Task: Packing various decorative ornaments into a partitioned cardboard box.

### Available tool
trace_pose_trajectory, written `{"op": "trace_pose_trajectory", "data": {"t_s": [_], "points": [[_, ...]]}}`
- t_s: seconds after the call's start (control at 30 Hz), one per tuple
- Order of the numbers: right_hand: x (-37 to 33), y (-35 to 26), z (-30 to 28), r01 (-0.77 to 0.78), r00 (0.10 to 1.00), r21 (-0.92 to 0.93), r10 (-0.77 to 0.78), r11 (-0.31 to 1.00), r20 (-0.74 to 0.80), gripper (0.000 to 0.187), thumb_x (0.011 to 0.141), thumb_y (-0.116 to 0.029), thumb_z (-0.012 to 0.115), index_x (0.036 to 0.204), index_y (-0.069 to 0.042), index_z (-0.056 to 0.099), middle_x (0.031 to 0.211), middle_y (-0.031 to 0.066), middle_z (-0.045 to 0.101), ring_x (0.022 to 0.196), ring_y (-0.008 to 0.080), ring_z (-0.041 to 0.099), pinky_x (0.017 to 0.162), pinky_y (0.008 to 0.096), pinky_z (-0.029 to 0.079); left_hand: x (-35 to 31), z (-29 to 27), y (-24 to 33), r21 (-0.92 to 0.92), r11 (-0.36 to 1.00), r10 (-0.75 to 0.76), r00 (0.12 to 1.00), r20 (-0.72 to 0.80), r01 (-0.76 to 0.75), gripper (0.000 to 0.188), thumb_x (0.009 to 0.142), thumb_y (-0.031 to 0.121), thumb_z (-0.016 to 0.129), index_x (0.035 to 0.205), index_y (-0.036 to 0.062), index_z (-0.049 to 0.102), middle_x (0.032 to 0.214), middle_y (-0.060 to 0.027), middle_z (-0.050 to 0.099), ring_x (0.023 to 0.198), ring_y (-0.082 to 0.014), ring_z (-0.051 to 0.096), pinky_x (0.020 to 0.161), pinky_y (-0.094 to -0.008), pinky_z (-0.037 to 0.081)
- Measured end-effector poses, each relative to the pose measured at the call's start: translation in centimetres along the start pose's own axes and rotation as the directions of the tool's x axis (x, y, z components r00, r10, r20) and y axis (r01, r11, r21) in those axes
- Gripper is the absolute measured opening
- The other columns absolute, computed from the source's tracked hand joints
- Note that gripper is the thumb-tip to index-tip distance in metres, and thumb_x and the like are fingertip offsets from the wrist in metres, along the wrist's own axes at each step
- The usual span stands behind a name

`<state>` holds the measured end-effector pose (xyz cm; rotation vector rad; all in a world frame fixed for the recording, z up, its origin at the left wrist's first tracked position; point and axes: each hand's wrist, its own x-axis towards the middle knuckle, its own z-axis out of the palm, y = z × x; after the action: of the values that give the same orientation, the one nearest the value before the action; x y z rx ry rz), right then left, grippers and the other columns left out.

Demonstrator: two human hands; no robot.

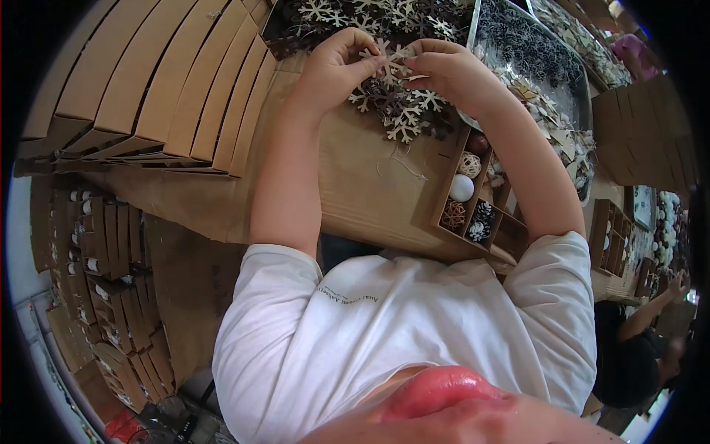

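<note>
A pale snowflake ornament [390, 62] is pinched from both sides, above the far part of the table. My left hand [342, 66] grips its left edge between thumb and fingers. On its right edge, the fingers of my right hand [448, 72] are closed. Just below the hands lies a loose pile of white and dark snowflake ornaments [403, 111]. More snowflakes [370, 15] fill a dark container beyond my hands. A thin piece of string [403, 164] rests on the brown table covering [362, 192] nearer to me.
A divided cardboard box [436, 214] with a white ball [462, 188], woven balls and pine cones stands under my right forearm. Stacked cardboard boxes [163, 81] rise at the left. Metal trays of small pieces [532, 52] sit at the far right. Another person [632, 348] is at the right.
</note>
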<state>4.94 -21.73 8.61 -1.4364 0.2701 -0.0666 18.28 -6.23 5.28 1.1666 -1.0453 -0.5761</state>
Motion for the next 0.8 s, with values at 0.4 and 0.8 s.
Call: {"op": "trace_pose_trajectory", "data": {"t_s": [0.4,0.8], "points": [[-0.2,1.2,-0.8,0.058,0.990,0.074,-0.047,0.996,-0.136,0.011,0.089,-0.011,0.057,0.096,-0.003,0.060,0.095,0.0055,0.063,0.089,0.0142,0.061,0.079,0.0294,0.051,-0.1,0.1,-0.4,0.206,0.978,-0.027,0.999,-0.020,0.031,0.007,0.088,0.008,0.060,0.094,0.0059,0.055,0.082,0.0025,0.057,0.070,-0.0038,0.050,0.062,-0.0190,0.042],[-1.2,-0.4,-2.1,0.210,0.957,0.243,-0.149,0.947,-0.248,0.008,0.094,-0.010,0.049,0.099,-0.006,0.055,0.090,0.0063,0.063,0.085,0.0147,0.062,0.083,0.0310,0.051,-0.1,-0.1,-1.1,0.308,0.946,-0.098,0.995,-0.019,0.100,0.002,0.090,0.006,0.053,0.090,0.0046,0.055,0.079,0.0020,0.054,0.070,-0.0051,0.049,0.064,-0.0207,0.041]]}}
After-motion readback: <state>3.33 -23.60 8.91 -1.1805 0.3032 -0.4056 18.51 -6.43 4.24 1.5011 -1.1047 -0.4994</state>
